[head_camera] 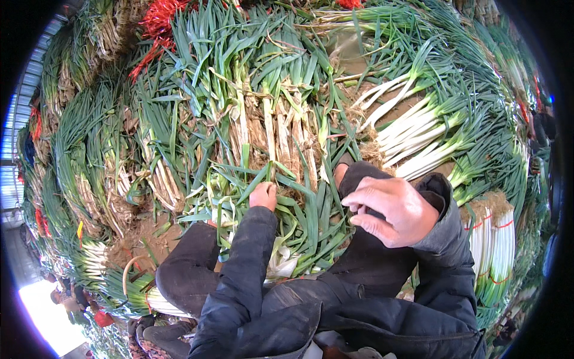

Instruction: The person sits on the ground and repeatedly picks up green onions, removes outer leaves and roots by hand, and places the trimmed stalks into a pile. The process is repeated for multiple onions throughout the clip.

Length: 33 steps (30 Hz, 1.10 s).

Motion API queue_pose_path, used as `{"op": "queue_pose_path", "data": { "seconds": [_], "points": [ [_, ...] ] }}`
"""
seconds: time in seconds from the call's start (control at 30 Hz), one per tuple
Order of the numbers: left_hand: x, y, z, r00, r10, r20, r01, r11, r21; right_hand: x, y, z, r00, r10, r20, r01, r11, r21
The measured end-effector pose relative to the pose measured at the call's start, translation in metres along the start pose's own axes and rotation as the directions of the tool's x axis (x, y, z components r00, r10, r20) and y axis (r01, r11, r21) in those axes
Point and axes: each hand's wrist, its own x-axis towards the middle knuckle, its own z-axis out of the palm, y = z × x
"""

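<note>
My left hand [263, 196] is closed around green leaves of a long green onion, low in front of me between my knees. Loose stripped leaves [287, 256] lie under and beside it. Just beyond that hand lie unpeeled green onions [282, 130] with dry brown skins and roots. My right hand [390, 211] is raised over my right knee, its fingers curled and apart from the thumb, with nothing seen between them. Peeled white green onions [412, 130] with roots lie beyond it to the right, their green tops pointing right.
Tied bundles of white-stemmed green onions [491, 247] stand to my right. More unpeeled onions [161, 179] lie to the left. A curved handle [125, 273] rises at lower left near another tied bundle [166, 303]. Red plastic twine [157, 31] lies at the top.
</note>
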Motion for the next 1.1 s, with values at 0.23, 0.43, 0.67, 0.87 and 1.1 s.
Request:
{"op": "queue_pose_path", "data": {
  "seconds": [0.23,0.43,0.67,0.87,1.1],
  "points": [
    [0.046,-0.013,0.029,0.989,-0.125,-0.073,0.128,0.991,0.044,0.005,0.002,0.007,0.999,0.035,0.001,-0.035,0.986,-0.161],
    [0.052,-0.005,0.04,0.989,0.052,-0.135,-0.051,0.999,0.016,0.011,0.0,0.008,0.991,0.129,0.043,-0.117,0.97,-0.213],
    [0.059,-0.018,0.045,0.944,-0.31,0.111,0.292,0.944,0.152,0.019,-0.004,0.01,0.983,0.168,0.068,-0.149,0.963,-0.223],
    [0.063,-0.001,0.028,0.903,-0.37,0.218,0.351,0.928,0.123,0.018,0.001,0.012,0.981,0.176,0.077,-0.152,0.956,-0.251],
    [0.065,0.025,-0.012,0.988,-0.152,0.033,0.155,0.944,-0.291,0.018,-0.003,0.015,0.978,0.187,0.087,-0.158,0.95,-0.269]
  ]
}}
